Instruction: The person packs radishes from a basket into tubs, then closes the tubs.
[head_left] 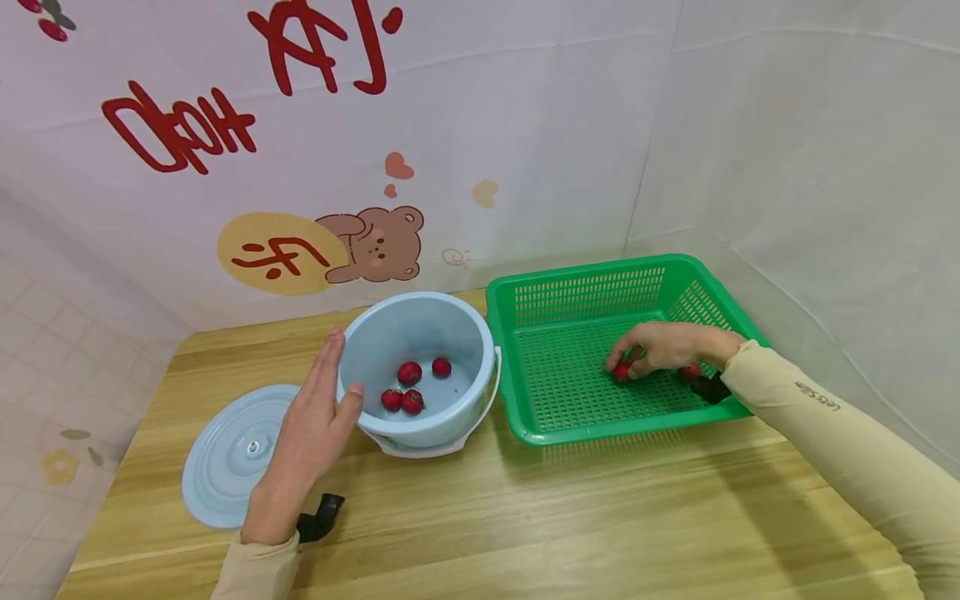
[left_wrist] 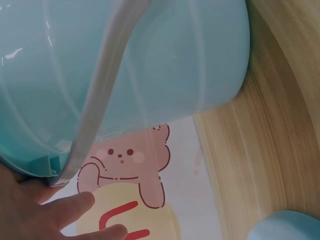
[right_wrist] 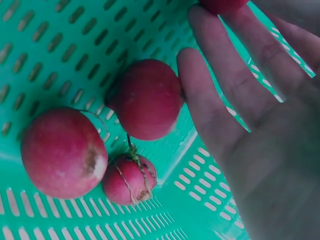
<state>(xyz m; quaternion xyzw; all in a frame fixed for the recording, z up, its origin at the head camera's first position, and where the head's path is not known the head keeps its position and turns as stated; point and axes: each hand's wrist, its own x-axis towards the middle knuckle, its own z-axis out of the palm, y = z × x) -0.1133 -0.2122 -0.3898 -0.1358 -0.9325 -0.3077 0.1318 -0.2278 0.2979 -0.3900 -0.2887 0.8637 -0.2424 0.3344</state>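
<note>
Inside the green basket, my right hand pinches a red radish between thumb and fingertips. The right wrist view shows that radish at the top edge, with three more radishes beside the hand: a round one by the little finger, a larger one and a small one with a stringy stem. My left hand rests against the left rim of a light blue bucket, fingers straight. Several radishes lie on the bucket's floor.
A round blue lid lies on the wooden table, partly behind my left forearm. The bucket's white handle hangs down its front. Bucket and basket stand side by side before a printed wall cloth.
</note>
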